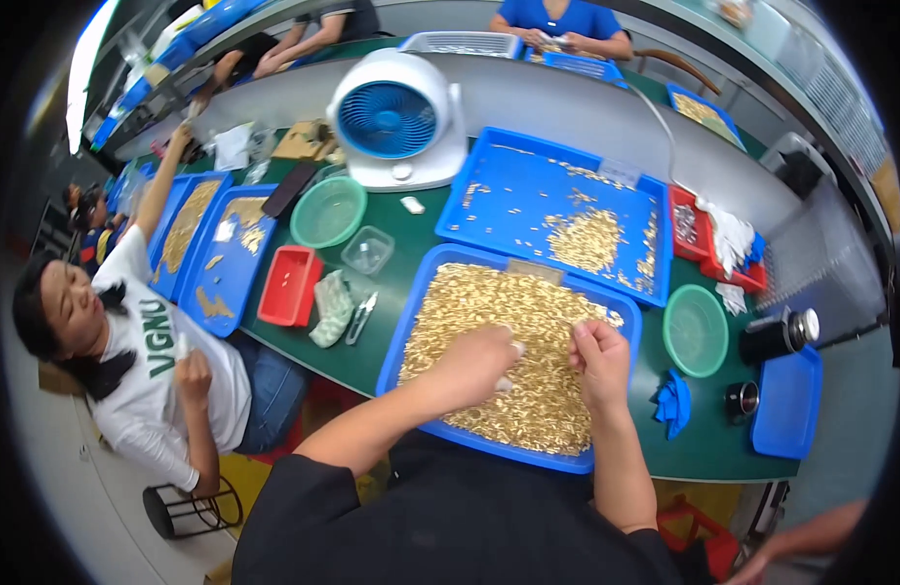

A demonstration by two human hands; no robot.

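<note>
A blue tray (389, 375) full of small gold-coloured metal pieces (469, 302) lies before me. My left hand (479, 363) is low over the pieces, with white covers on its fingertips. Its thumb and fingers are bent but apart, and I make out nothing between them. At the tray's right side my right hand (601, 363) is raised a little, thumb and forefinger pressed together in a pinch. Whatever it holds is too small to name. A brown cardboard piece (535, 272) rests at the tray's far edge.
Behind lies a larger blue tray (528, 200) with scattered gold pieces. Green bowls (696, 330), a red bin (290, 286), a white fan (401, 117), a black flask (780, 336) and a blue glove (672, 403) stand around. A co-worker (167, 370) sits at left.
</note>
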